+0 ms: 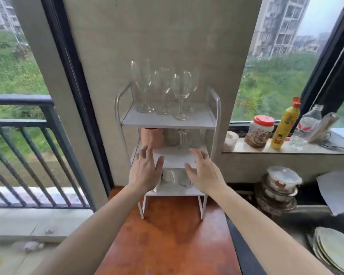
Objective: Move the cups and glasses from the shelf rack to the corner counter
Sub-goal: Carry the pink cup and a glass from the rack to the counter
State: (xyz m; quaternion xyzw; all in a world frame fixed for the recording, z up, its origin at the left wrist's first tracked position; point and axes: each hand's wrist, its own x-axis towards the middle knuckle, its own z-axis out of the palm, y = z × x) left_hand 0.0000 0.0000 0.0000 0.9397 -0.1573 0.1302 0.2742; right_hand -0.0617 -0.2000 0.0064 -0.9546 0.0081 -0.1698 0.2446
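A white three-tier shelf rack (216, 108) stands on a reddish-brown table against the wall. Several clear wine glasses (182, 94) stand on its top tier. The middle tier holds a pink cup (154, 134) at the left and clear glass cups (189, 136) beside it. White cups (170, 175) sit on the bottom tier, partly hidden. My left hand (145, 169) is open with spread fingers just in front of the pink cup. My right hand (204, 171) is open in front of the middle tier's right half. Neither hand holds anything.
The reddish-brown table (167, 235) extends toward me. On the window ledge at right stand a red-lidded jar (259, 133), a yellow bottle (284, 126) and a clear plastic bottle (306, 128). Stacked lidded containers (278, 189) and plates (334, 249) lie at lower right. A balcony railing (24, 147) is left.
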